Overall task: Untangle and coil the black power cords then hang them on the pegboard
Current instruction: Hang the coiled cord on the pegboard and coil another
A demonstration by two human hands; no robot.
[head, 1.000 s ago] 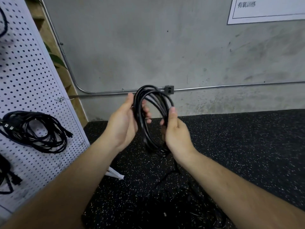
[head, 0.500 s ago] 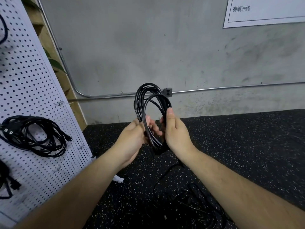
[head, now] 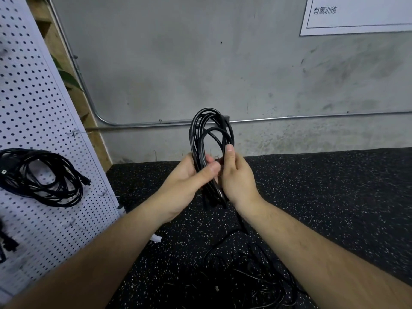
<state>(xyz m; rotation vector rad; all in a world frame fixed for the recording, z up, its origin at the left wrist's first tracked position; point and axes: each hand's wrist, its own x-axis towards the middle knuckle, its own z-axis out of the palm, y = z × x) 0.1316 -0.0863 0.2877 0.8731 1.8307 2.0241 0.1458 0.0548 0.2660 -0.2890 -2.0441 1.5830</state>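
Note:
A coil of black power cord stands upright in front of me, held in both hands. My left hand grips the left side of the loops, thumb across them. My right hand holds the right side, thumb pressed up along the strands. A loose tail runs from the coil down to a tangle of black cords on the floor. The white pegboard leans at the left with a coiled black cord hanging on it, and part of another cord at its lower left edge.
Black speckled rubber flooring covers the ground. A grey concrete wall with a metal conduit stands behind. A white sign hangs at the upper right. Wooden framing and a green leaf sit behind the pegboard.
My left hand slid down the coil and closed its thumb over the loops. The two hands came closer together, narrowing the coil.

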